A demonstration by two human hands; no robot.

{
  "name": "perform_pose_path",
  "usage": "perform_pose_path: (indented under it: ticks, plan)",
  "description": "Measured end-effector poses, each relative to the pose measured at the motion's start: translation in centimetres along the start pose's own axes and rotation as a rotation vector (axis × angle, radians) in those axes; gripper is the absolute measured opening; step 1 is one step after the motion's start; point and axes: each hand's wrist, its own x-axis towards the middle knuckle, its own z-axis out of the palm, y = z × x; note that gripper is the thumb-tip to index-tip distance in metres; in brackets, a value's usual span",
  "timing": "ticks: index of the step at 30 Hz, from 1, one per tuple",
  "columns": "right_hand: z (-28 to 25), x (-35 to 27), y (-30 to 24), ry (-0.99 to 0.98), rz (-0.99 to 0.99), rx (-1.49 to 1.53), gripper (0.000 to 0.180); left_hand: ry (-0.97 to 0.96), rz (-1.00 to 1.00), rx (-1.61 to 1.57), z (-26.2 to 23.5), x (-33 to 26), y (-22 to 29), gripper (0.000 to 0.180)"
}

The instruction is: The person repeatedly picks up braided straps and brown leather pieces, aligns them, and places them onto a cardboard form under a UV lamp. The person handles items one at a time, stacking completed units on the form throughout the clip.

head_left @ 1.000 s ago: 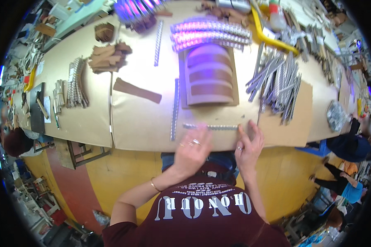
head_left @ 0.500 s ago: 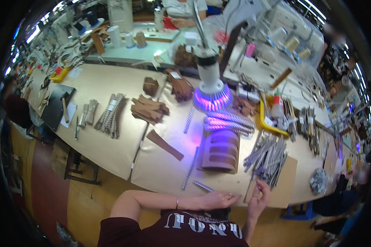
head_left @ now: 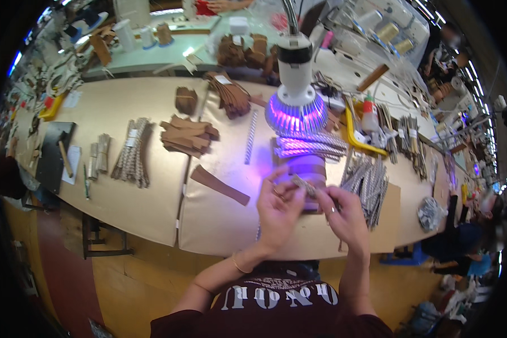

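While the table (head_left: 208, 225) spreads beneath the work, a lamp (head_left: 296, 98) glows violet above it. Near the lamp, inward from the table's near edge, sits a banded block (head_left: 316, 169), partly hidden by the hands. Right of it lies a heap of strips (head_left: 365, 183). The left hand (head_left: 279, 211) and right hand (head_left: 346, 217) both pinch one patterned strip (head_left: 304, 185), raised over the table between its near edge and the lamp, slightly blurred.
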Motion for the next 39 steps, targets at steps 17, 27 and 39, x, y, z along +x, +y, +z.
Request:
perform_pose_path:
  ticks: [17,27,39]
  plan:
    - [-0.2,6.6,0.1,0.016,0.08,-0.228,0.025,-0.033,-0.23,0.176,-5.6,6.0,-1.6,0.035]
    - [-0.4,8.6,0.6,0.071,0.184,0.597,0.031,0.035,-0.253,0.459,-5.9,4.4,-4.1,0.023]
    - [3.0,8.6,0.7,0.483,-0.039,0.705,0.061,-0.2,-0.409,0.129,-4.1,5.2,-0.1,0.029]
